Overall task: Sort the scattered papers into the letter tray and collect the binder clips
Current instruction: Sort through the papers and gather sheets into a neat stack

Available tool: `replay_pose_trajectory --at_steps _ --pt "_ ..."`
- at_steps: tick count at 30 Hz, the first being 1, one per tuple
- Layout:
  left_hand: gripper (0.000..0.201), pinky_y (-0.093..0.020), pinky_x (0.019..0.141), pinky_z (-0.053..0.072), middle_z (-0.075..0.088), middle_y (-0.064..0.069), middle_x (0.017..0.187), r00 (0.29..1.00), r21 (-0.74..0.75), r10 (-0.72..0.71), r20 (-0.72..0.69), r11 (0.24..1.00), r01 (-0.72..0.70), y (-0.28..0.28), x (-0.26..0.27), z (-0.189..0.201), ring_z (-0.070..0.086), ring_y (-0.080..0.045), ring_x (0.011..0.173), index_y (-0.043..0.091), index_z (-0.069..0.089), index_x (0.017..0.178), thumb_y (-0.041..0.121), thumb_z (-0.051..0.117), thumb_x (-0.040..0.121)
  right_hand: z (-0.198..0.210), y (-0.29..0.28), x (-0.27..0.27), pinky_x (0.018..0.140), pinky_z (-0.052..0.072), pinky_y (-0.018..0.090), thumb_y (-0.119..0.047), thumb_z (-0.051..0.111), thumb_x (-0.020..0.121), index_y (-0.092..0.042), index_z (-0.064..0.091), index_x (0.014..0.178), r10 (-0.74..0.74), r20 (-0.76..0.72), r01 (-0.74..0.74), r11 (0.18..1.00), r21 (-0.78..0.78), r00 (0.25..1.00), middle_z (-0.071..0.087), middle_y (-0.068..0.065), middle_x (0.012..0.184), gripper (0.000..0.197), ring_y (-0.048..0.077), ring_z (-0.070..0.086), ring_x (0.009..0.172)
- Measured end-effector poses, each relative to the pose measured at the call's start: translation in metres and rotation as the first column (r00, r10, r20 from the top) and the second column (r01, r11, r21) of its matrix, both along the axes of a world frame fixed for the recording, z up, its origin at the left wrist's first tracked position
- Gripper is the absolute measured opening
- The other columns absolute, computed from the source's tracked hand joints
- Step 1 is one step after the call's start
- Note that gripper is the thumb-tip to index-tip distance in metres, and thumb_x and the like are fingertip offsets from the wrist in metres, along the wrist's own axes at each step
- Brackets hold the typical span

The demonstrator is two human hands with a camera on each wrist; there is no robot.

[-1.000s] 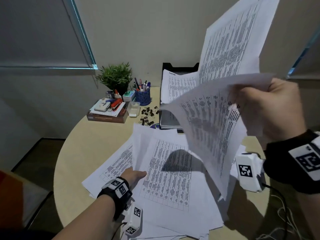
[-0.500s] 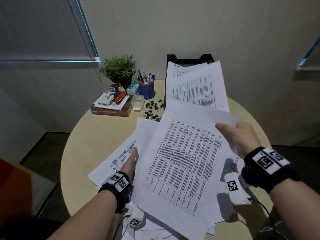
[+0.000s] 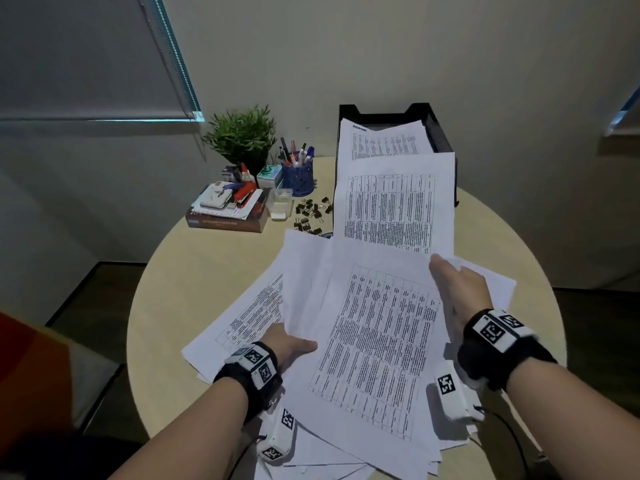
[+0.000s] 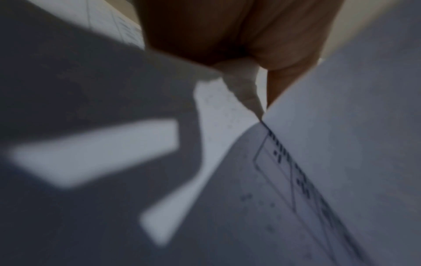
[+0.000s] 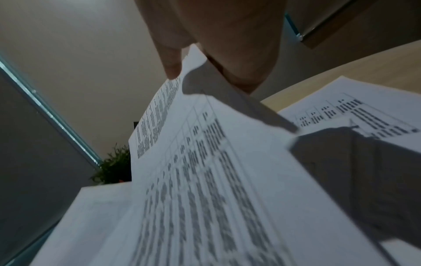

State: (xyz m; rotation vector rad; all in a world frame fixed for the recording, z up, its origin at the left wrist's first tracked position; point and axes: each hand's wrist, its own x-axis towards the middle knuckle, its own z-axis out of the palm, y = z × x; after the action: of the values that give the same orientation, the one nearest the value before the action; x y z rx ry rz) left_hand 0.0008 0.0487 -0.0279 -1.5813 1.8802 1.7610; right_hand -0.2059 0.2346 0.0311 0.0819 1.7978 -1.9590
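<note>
Head view: round pale wood-grain table (image 3: pixel 194 271); at centre and lower centre, a loose heap of thin white printed sheets (image 3: pixel 374 344), each carrying dense tabular text. The left hand (image 3: pixel 287 344), at lower centre-left, is slid under a sheet edge, fingers hidden; whether it grips cannot be told. The right hand (image 3: pixel 457 289), right of centre, holds the far corner of the topmost sheet. A black mesh letter tray (image 3: pixel 440 133) stands upper centre-right and holds printed sheets, with one further sheet (image 3: pixel 394 202) hanging over its front edge. Small black binder clips (image 3: pixel 310 213) lie scattered just left of the tray front. Upper centre-left: a green leafy potted plant (image 3: pixel 242 136), a blue perforated pen cup (image 3: pixel 298 178), a clear plastic box (image 3: pixel 278 202), a dark book (image 3: pixel 225 221) stacked with small items. Left wrist view, blurred: fingers (image 4: pixel 284 54) at top, tucked between matte paper leaves. Right wrist view: thumb (image 5: pixel 170 59) and finger clamp a curling sheet corner at top centre.
</note>
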Motion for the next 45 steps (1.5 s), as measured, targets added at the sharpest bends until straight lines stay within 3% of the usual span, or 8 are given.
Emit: replay_pose_trajectory --at_steps 4,8,10,15,22,28,36,45 --pt "0.073 -0.042 0.101 0.042 0.053 -0.029 0.128 0.996 0.062 0.036 -0.078 0.998 -0.031 -0.001 -0.001 -0.006 0.053 -0.043 0.118 -0.012 0.044 0.13 0.008 0.081 0.069 0.02 -0.008 -0.015 0.108 0.029 0.052 -0.026 0.07 0.077 0.015 0.059 0.099 -0.073 -0.108 0.078 0.996 0.043 0.991 0.062 0.012 0.108 0.048 0.029 0.054 0.116" --pt "0.098 -0.04 0.097 0.046 0.067 -0.018 0.109 0.976 0.129 0.141 -0.166 0.984 -0.12 -0.016 0.001 -0.034 0.063 -0.031 0.103 -0.011 0.052 0.121 0.024 0.095 0.041 0.066 -0.011 -0.016 0.054 0.041 0.016 -0.012 0.066 0.079 -0.008 0.048 0.071 -0.058 -0.207 0.042 0.996 -0.082 0.977 0.043 0.001 0.049 0.02 0.011 0.045 0.048" --pt "0.049 -0.03 0.086 0.047 0.065 -0.011 0.087 0.979 0.105 0.139 -0.148 0.987 -0.125 -0.009 0.002 -0.012 0.06 -0.026 0.091 -0.013 0.055 0.109 0.002 0.08 0.069 0.092 -0.008 -0.018 0.041 0.038 0.008 -0.006 0.055 0.09 -0.006 0.056 0.075 -0.017 -0.334 0.003 0.999 -0.041 0.942 0.052 -0.013 0.039 0.015 -0.002 0.048 0.036" --pt "0.026 -0.012 0.056 0.046 0.056 -0.001 0.072 0.976 0.09 0.148 -0.158 0.987 -0.135 -0.001 -0.001 0.003 0.054 -0.02 0.068 -0.013 0.055 0.107 -0.009 0.062 0.083 0.128 0.005 -0.037 0.075 0.057 0.035 -0.009 0.058 0.088 -0.013 0.069 0.079 -0.04 -0.462 0.013 0.998 -0.062 0.886 0.073 -0.003 0.07 0.015 0.018 0.068 0.072" --pt "0.08 -0.039 0.099 0.044 0.051 -0.026 0.132 0.972 0.096 0.203 -0.117 0.977 -0.192 -0.02 -0.001 -0.034 0.052 -0.038 0.119 -0.014 0.034 0.134 0.005 0.079 0.071 0.119 0.029 -0.031 0.062 0.057 0.024 -0.002 0.052 0.093 -0.009 0.065 0.086 -0.014 -0.32 -0.042 0.985 -0.168 0.947 0.075 0.0 0.076 0.017 0.012 0.072 0.072" --pt "0.069 -0.04 0.096 0.047 0.065 -0.02 0.109 0.988 0.06 0.137 -0.074 0.989 -0.133 -0.017 0.002 -0.018 0.062 -0.034 0.102 -0.008 0.052 0.115 0.021 0.082 0.061 0.044 0.04 -0.014 0.057 0.058 0.031 -0.007 0.053 0.093 -0.001 0.063 0.093 0.047 -0.154 -0.039 0.998 0.058 0.987 0.071 0.015 0.088 0.012 0.019 0.07 0.063" --pt "0.099 -0.039 0.113 0.026 0.046 -0.001 0.144 0.983 0.244 0.125 -0.134 0.966 -0.089 -0.008 0.001 0.002 0.033 -0.023 0.139 0.014 0.05 0.132 0.075 0.065 0.057 -0.048 0.054 0.026 0.108 0.033 0.052 -0.006 0.057 0.089 0.015 0.055 0.115 0.119 0.013 -0.11 0.861 0.497 0.993 0.049 0.032 0.132 0.034 0.04 0.054 0.117" --pt "0.12 -0.038 0.068 0.045 0.052 -0.002 0.135 0.999 0.212 -0.037 0.02 0.977 0.032 0.005 -0.005 0.004 0.043 -0.022 0.128 0.015 0.016 0.15 0.054 0.082 0.057 -0.055 0.031 0.042 0.061 0.043 0.027 -0.009 0.061 0.082 0.002 0.049 0.121 0.424 0.068 -0.334 0.592 0.733 0.903 0.058 0.018 0.114 0.042 0.028 0.057 0.09"
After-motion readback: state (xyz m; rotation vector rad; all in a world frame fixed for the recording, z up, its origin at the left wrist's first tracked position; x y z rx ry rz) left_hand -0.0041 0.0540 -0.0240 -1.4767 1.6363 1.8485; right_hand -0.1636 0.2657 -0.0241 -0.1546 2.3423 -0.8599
